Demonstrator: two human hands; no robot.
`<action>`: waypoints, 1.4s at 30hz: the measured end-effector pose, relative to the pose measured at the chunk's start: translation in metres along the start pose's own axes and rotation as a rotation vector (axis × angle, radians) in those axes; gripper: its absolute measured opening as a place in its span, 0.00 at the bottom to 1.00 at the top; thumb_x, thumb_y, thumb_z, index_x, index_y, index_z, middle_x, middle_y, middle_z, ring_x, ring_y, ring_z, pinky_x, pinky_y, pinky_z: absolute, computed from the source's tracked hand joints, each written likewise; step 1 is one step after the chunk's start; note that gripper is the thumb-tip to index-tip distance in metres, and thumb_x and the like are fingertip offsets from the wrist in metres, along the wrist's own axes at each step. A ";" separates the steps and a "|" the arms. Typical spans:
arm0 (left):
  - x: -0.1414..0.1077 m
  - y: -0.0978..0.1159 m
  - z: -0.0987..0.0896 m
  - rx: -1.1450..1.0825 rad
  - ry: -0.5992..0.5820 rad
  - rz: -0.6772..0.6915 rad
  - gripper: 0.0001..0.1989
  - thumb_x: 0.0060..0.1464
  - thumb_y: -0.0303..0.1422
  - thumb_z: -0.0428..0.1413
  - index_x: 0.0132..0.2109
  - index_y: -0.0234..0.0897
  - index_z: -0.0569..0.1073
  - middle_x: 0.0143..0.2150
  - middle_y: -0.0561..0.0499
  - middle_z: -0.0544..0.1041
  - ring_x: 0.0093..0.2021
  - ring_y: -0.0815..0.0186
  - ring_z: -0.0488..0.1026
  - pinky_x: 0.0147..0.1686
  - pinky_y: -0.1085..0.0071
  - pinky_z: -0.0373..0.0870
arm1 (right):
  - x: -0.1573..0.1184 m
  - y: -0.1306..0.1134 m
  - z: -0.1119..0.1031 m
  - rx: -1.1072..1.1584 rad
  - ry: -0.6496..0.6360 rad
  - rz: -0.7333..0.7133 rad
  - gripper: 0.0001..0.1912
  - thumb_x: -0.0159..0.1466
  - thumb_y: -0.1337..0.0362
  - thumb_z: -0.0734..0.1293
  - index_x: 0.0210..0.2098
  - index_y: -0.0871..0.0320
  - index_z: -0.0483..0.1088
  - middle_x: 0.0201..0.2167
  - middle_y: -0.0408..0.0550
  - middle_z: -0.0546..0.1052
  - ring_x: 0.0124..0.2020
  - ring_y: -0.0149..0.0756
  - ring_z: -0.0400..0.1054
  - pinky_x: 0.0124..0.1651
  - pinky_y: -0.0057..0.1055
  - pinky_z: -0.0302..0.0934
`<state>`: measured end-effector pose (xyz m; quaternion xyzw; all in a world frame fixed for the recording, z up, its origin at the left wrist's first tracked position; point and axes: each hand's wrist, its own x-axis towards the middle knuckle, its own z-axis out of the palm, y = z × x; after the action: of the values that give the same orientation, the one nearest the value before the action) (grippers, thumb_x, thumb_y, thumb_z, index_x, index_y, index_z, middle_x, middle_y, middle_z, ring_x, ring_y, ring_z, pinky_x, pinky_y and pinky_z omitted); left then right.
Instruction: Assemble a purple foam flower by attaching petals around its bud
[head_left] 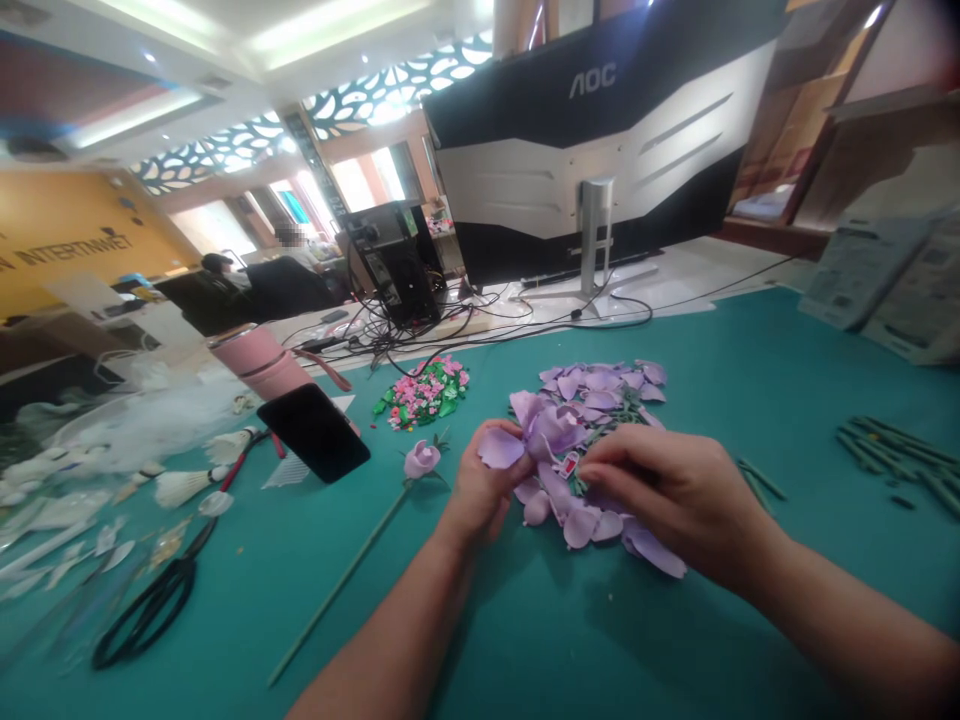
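My left hand (480, 488) is closed on a light purple artificial flower (551, 428), whose large petals spread above the fingers. Just to the right, my right hand (675, 490) has thumb and fingers pinched together over a heap of loose purple petals (581, 522). Whatever lies in that pinch is too small or hidden to make out. A small white and red piece (568, 466) shows between the two hands. Left of my left hand, a finished-looking purple rose (422, 459) on a long green stem (341, 585) lies on the green mat.
Black scissors (154, 610), shuttlecocks (191, 486) and clear scraps fill the left side. A phone (315, 432) leans by a pink bottle (255, 360). Pink and green pieces (424, 392) lie behind. Green stems (892, 450) lie right. A monitor (525, 200) and cables stand at the back.
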<state>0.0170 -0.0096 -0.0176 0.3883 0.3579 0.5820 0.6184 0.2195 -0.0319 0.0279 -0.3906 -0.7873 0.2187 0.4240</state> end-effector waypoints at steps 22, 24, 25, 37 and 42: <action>0.000 0.009 -0.005 -0.157 0.005 -0.109 0.20 0.42 0.33 0.69 0.44 0.35 0.75 0.35 0.50 0.81 0.34 0.61 0.79 0.37 0.69 0.73 | 0.004 0.016 0.027 0.938 -0.190 0.687 0.19 0.57 0.50 0.74 0.30 0.56 0.65 0.19 0.38 0.70 0.21 0.27 0.64 0.25 0.25 0.58; 0.000 0.009 -0.005 -0.154 0.016 -0.106 0.20 0.42 0.33 0.68 0.44 0.35 0.75 0.35 0.50 0.80 0.36 0.60 0.79 0.38 0.68 0.73 | 0.003 0.015 0.028 0.960 -0.210 0.669 0.18 0.58 0.50 0.73 0.30 0.56 0.65 0.18 0.37 0.68 0.20 0.26 0.61 0.24 0.24 0.55; 0.000 0.009 -0.005 -0.159 0.020 -0.105 0.20 0.42 0.32 0.68 0.44 0.35 0.75 0.35 0.50 0.80 0.36 0.60 0.79 0.39 0.68 0.73 | 0.003 0.015 0.028 0.979 -0.218 0.665 0.18 0.59 0.51 0.73 0.30 0.56 0.65 0.18 0.37 0.68 0.20 0.25 0.61 0.24 0.24 0.55; 0.001 0.008 -0.004 -0.218 0.039 -0.102 0.19 0.40 0.29 0.69 0.42 0.36 0.76 0.36 0.50 0.81 0.40 0.58 0.78 0.41 0.66 0.72 | 0.000 0.017 0.039 0.993 -0.226 0.684 0.20 0.61 0.49 0.72 0.28 0.57 0.63 0.15 0.37 0.66 0.17 0.24 0.57 0.22 0.24 0.50; 0.001 0.007 -0.005 -0.200 0.038 -0.096 0.21 0.39 0.29 0.69 0.43 0.36 0.76 0.38 0.49 0.81 0.41 0.57 0.79 0.43 0.66 0.72 | 0.000 0.016 0.039 1.061 -0.201 0.698 0.20 0.60 0.50 0.72 0.28 0.56 0.61 0.17 0.36 0.66 0.16 0.23 0.57 0.21 0.23 0.49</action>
<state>0.0095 -0.0078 -0.0135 0.2960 0.3279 0.5917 0.6744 0.1934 -0.0229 -0.0041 -0.3387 -0.4347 0.7390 0.3874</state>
